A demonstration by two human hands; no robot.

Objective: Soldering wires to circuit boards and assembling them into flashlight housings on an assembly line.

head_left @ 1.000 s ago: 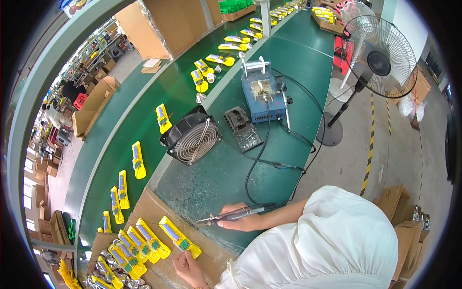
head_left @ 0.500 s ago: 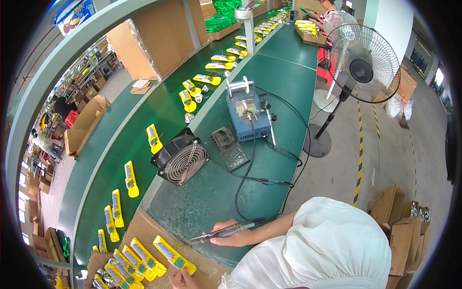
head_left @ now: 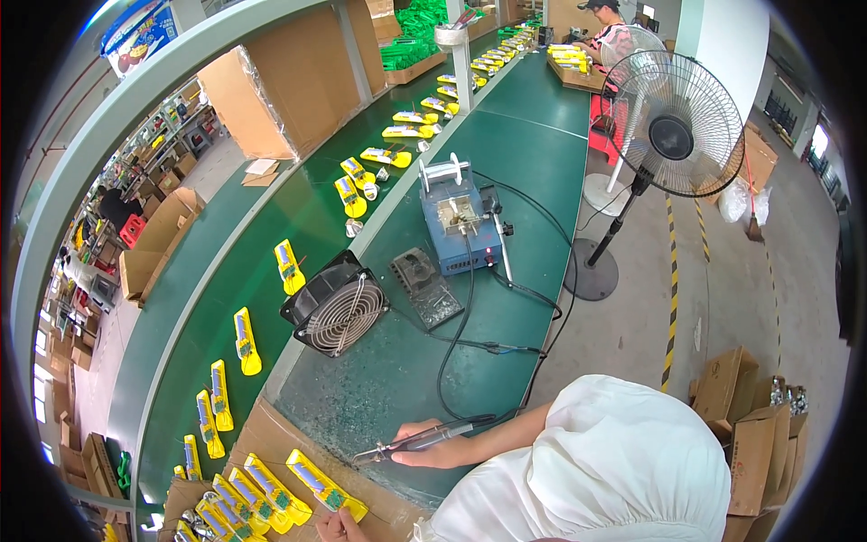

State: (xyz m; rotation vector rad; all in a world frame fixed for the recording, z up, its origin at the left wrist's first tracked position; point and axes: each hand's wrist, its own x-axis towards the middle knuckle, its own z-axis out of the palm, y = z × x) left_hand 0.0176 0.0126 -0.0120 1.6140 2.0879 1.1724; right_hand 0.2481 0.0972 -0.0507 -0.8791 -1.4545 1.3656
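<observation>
My right hand is wrapped round a soldering iron, its thin tip pointing left over the cardboard. At the lower edge my left hand pinches the near end of a yellow plastic housing. This housing carries a blue-grey cylindrical battery and a small green circuit board with thin wires. The iron's tip is apart from the board, a little to its right. Several similar yellow housings lie side by side on the cardboard sheet, left of my left hand.
A black fan and a metal stand are on the green bench, before a blue soldering unit with trailing cables. More housings line the green conveyor. A pedestal fan stands at right. Far off, a co-worker sits by a box.
The view has shifted slightly. Both my hands keep their grips, nearly in place. The co-worker's green piece, held up earlier, no longer shows.
</observation>
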